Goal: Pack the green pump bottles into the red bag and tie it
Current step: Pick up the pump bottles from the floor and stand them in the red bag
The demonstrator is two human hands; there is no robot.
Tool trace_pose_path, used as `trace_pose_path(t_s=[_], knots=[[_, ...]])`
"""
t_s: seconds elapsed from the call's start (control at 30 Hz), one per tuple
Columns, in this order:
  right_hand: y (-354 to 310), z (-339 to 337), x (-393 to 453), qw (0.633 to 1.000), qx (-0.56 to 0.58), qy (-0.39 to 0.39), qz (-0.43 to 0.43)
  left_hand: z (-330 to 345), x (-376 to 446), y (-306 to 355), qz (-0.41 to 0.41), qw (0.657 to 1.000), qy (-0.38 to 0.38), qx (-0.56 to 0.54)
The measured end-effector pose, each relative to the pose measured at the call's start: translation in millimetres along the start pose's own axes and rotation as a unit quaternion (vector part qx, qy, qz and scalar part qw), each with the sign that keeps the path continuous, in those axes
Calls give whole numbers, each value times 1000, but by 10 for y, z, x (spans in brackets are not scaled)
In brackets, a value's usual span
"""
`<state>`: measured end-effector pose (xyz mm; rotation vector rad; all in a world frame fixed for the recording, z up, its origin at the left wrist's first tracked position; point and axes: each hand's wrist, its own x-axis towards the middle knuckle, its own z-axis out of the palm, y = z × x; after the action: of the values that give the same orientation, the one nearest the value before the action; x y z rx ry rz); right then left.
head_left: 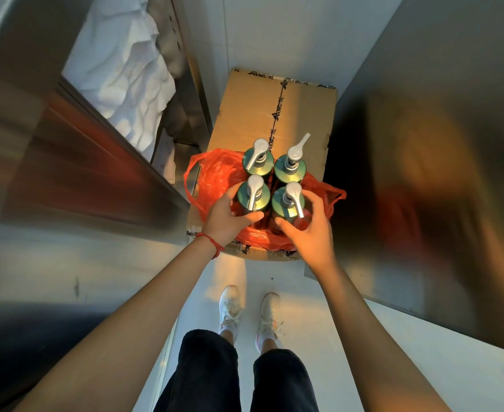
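Observation:
Several green pump bottles with silver pump heads stand upright in a tight block inside the open red bag (215, 176), which sits on a cardboard box (253, 114). My left hand (230, 218) grips the near left bottle (252, 199), thumb curled across its front. My right hand (307, 230) grips the near right bottle (285, 203) from the right side. The two far bottles (258, 162) (290, 169) stand untouched behind them. The bag's handles lie spread to the left and right.
Stainless steel cabinets (423, 173) close in on both sides, leaving a narrow aisle. White crumpled cloth (119, 69) fills an open shelf at the upper left. My legs and white shoes (250, 313) stand on the pale floor just before the box.

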<state>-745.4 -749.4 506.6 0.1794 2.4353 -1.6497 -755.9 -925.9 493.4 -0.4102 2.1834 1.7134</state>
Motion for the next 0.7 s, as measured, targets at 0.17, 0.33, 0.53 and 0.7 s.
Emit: trace_pose_path(t_s=[0.17, 0.33, 0.53, 0.7], knots=[[-8, -52, -48, 1000, -1, 9, 22, -47, -70, 51, -1, 1000, 1, -14], [40, -181, -146, 998, -10, 43, 45, -177, -216, 70, -33, 998, 22, -43], [82, -338, -43, 982, 51, 159, 93, -408, -157, 150, -54, 988, 109, -98], [188, -366, 192, 969, 29, 200, 146, -575, 184, 135, -40, 982, 170, -68]])
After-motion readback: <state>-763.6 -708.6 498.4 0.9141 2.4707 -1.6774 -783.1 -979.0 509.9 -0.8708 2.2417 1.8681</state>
